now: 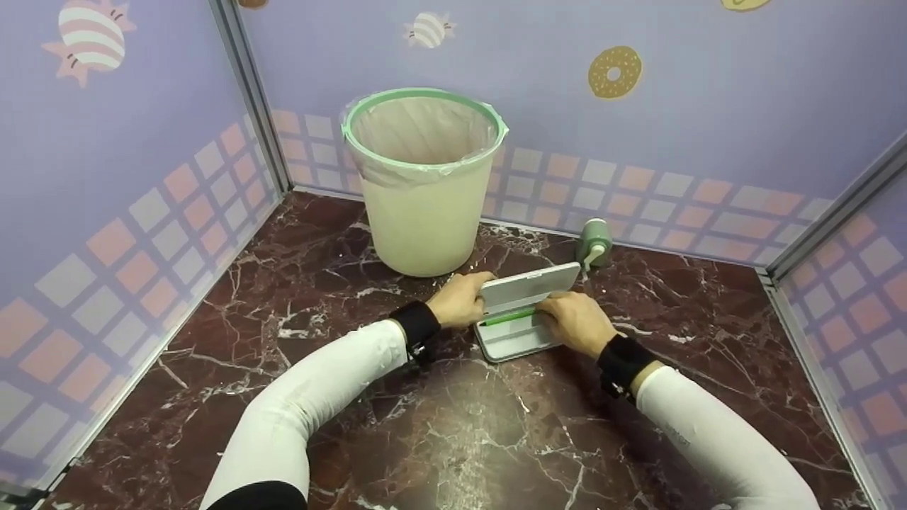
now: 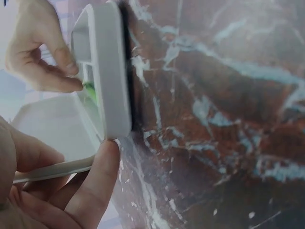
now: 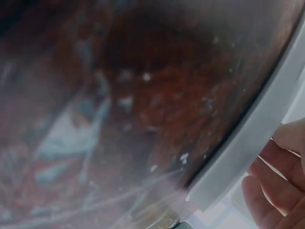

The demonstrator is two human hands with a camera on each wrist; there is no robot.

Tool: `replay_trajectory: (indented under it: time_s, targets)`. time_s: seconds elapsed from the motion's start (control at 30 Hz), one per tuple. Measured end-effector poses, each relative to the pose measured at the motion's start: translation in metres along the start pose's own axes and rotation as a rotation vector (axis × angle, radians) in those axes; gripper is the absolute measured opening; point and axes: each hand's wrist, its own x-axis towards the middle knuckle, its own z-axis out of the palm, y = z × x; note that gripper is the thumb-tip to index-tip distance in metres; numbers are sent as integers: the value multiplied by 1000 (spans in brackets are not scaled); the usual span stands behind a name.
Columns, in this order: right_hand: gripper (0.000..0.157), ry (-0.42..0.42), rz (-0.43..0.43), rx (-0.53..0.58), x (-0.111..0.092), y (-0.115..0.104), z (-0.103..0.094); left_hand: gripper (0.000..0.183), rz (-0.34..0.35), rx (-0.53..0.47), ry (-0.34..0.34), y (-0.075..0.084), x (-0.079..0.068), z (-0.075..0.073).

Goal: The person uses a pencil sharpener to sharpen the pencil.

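Note:
A pale grey pencil case (image 1: 521,347) lies on the table with its lid (image 1: 531,285) tilted up. At the lid's left end, my left hand (image 1: 459,300) pinches the edge between thumb and fingers, one fingertip also at the case's corner in the left wrist view. Inside the lower tray lies a green pencil (image 1: 511,316), its dark tip pointing left. My right hand (image 1: 577,322) reaches into the tray and pinches the pencil's right end, which the fingers partly hide. In the right wrist view, curled fingers (image 3: 276,191) show beside the case's wall (image 3: 238,152).
Behind the left hand stands a cream bin (image 1: 429,219) with a green rim and a clear liner. A small green device with a pale crank handle (image 1: 595,242) is near the back wall. Patterned panels (image 1: 680,205) border the dark marbled table (image 1: 460,432).

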Motion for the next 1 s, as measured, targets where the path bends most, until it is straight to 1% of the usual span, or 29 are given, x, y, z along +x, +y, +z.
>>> replay_trajectory:
  time_s: [0.03, 0.07, 0.1, 0.13, 0.23, 0.27, 0.3, 0.37, 0.47, 0.5, 0.53, 0.63, 0.67, 0.7, 0.77, 0.8, 0.83, 0.9, 0.93, 1.0]
  targets:
    - [25, -4, -1, 6, -1, -1, 0, 54, 1, -2, -14, -4, 3, 3]
    - [26, -10, -2, 12, -2, -2, -1, 53, 8, -17, -24, -19, 9, 12]
    - [27, -16, -2, 15, -2, -3, -1, 52, 19, -13, -22, -24, 12, 16]
    - [26, -23, -2, 15, -3, -5, -1, 51, 31, -34, -32, -33, 15, 20]
    - [21, -45, -2, 25, -4, -9, -4, 50, 33, -49, -59, -37, 16, 18]
    - [20, -51, -3, 26, -4, -10, -5, 50, 37, -48, -67, -26, 9, 8]
    - [18, -57, -4, 28, -4, -12, -6, 50, 36, -59, -86, -22, 7, 4]
    - [17, -75, -6, 46, -4, -15, -9, 49, 48, -72, -99, -19, 4, -3]
    - [16, -111, -24, 79, -3, -21, -12, 45, 44, -61, -150, -8, -2, -18]
    - [15, -126, -31, 88, -2, -23, -13, 44, 47, -68, -153, -17, 3, -13]
    - [14, -138, -37, 96, -2, -25, -13, 44, 62, -63, -144, -20, 3, -13]
    - [10, -167, -60, 102, -1, -31, -13, 41, 50, -55, -159, -15, 0, -20]
    - [9, -174, -64, 101, 0, -33, -14, 40, 45, -46, -170, -9, -2, -25]
    - [9, -181, -65, 101, 0, -35, -14, 40, 63, -49, -151, -10, -2, -25]
    - [9, -188, -68, 100, 1, -39, -14, 42, 27, -36, -180, 10, -10, -41]
    - [9, -196, -62, 97, 2, -41, -14, 43, 18, -32, -184, 6, -8, -40]
    - [9, -199, -55, 90, 2, -43, -14, 43, 12, -28, -181, -1, -5, -36]
    - [10, -203, -38, 74, 3, -47, -14, 43, 26, -26, -156, -21, 1, -27]
    - [10, -204, -31, 66, 4, -48, -14, 42, 17, -10, -161, -15, -3, -32]
    - [11, -209, -19, 54, 5, -52, -14, 36, 35, -12, -142, -41, 7, -18]
